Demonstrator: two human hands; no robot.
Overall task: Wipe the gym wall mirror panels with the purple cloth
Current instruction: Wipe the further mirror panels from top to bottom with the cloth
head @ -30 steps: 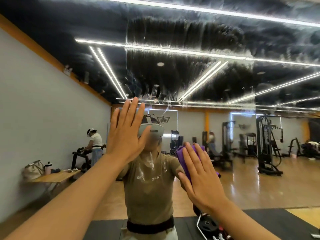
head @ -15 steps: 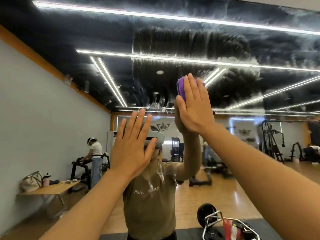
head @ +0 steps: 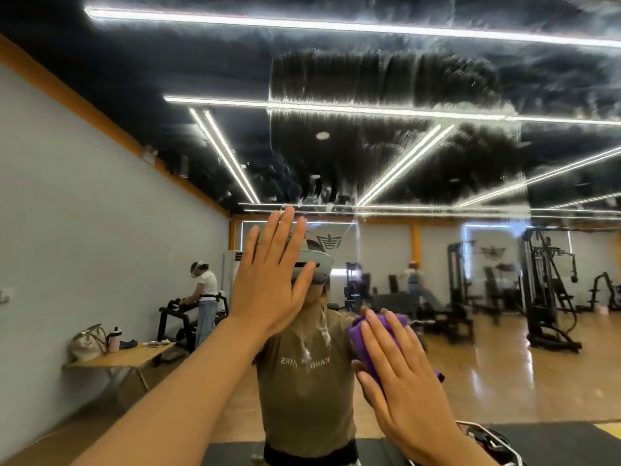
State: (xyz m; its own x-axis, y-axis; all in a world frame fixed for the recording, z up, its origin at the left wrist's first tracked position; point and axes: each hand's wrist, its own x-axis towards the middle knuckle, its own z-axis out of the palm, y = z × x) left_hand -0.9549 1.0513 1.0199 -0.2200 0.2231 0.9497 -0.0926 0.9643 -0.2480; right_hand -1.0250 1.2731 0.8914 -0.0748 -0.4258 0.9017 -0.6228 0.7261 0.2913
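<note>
— From the head camera, where is your cloth?

— Your right hand (head: 408, 378) presses the purple cloth (head: 369, 341) flat against the mirror (head: 386, 156), fingers straight and close together, likely so the whole palm spreads the pressure.

— And your other hand?

— Your left hand (head: 272, 284) lies on the glass, fingers straight and slightly apart, holding nothing; it probably steadies you. Soapy streaks (head: 386, 79) cover the glass above.

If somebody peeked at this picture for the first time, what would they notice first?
Two flat hands on a huge mirror: the left hand in the middle, bare, and the right hand lower right, pressing a purple cloth against the glass. Above them, streaky wet smears cross the reflected black ceiling and its bright light strips.
</note>
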